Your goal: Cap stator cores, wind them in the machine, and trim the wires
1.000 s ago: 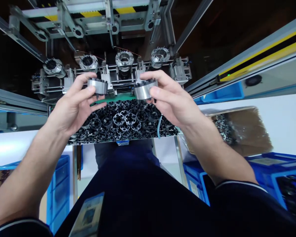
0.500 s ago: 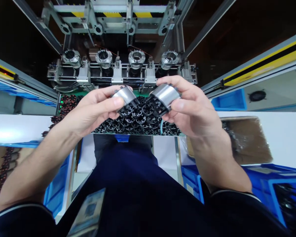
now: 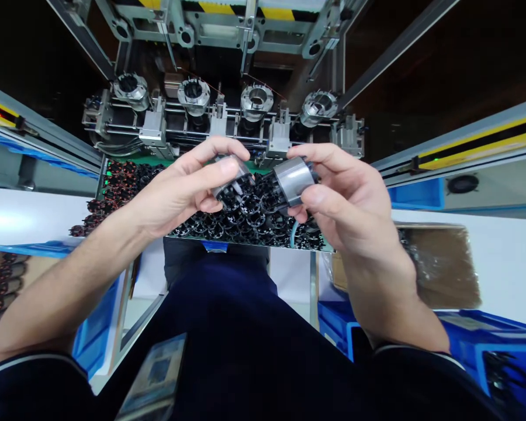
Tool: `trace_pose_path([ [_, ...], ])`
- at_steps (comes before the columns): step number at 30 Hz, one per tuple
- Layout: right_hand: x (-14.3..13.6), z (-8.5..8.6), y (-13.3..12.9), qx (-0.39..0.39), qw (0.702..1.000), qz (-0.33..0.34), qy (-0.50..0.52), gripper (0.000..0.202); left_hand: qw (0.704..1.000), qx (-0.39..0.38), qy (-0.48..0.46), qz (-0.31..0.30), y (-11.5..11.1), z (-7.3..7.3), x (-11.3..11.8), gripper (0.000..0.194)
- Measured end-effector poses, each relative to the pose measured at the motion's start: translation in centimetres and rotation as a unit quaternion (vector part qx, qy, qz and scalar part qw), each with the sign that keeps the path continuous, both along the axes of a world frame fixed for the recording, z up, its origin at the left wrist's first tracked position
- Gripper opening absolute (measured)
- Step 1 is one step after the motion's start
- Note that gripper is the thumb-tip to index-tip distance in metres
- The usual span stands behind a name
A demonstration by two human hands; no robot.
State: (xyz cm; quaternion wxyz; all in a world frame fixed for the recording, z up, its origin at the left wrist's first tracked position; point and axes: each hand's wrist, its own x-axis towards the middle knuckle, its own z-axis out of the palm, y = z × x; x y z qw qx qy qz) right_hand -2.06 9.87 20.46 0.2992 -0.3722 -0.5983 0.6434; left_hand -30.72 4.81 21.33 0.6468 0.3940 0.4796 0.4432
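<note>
The left hand [image 3: 184, 187] pinches a left ring [image 3: 242, 169] between thumb and fingers. The right hand [image 3: 350, 202] pinches a right ring [image 3: 293, 178] the same way. Each ring is short and fat, with a shiny gray metal outside and black bits poking out at the ends. Both are tilted, with a small gap between them. They are up above a big pile of black rings [image 3: 249, 217], which sits on the green worktop [image 3: 153, 159]. Red and black parts [image 3: 125, 178] are heaped on the pile's left.

On the left, a blue box [image 3: 97, 330] has brown card and a row of dark parts [image 3: 2, 292] with reddish bits inside. On the right, a brown box [image 3: 453, 263] has clear plastic [image 3: 429, 257] and some small dark parts [image 3: 404, 237] in it. Below that, another blue box [image 3: 469, 348] holds black parts [image 3: 504, 374].

A shiny badge [image 3: 155, 374] hangs on the person's dark clothes, too blurry to read.
</note>
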Motion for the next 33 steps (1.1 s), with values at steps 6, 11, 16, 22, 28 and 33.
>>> trace_pose_path([
  [6,-0.1,0.1,5.2,0.116,0.99,-0.072,-0.03,0.041,0.994,0.063,0.081,0.031,4.5,-2.6,-2.3,0.081],
  [11,0.7,-2.5,12.2,0.175,0.969,-0.117,-0.127,0.075,0.953,0.157,0.257,0.045,10.9,-5.7,-4.8,0.085],
  [16,1.3,-8.6,17.5,0.152,0.97,-0.087,-0.17,0.092,0.901,0.151,0.405,0.047,15.8,-9.1,-6.8,0.083],
  [22,0.7,-11.3,19.2,0.189,0.945,-0.059,-0.261,0.071,0.875,0.181,0.448,-0.018,17.4,-11.9,-8.6,0.082],
  [28,0.6,-12.9,19.7,0.171,0.955,-0.071,-0.233,0.072,0.882,0.167,0.44,-0.013,17.4,-11.4,-8.8,0.091],
  [33,1.7,-13.0,19.3,0.084,0.982,-0.111,-0.123,0.082,0.922,0.203,0.318,0.088,13.3,-7.3,-5.9,0.093],
])
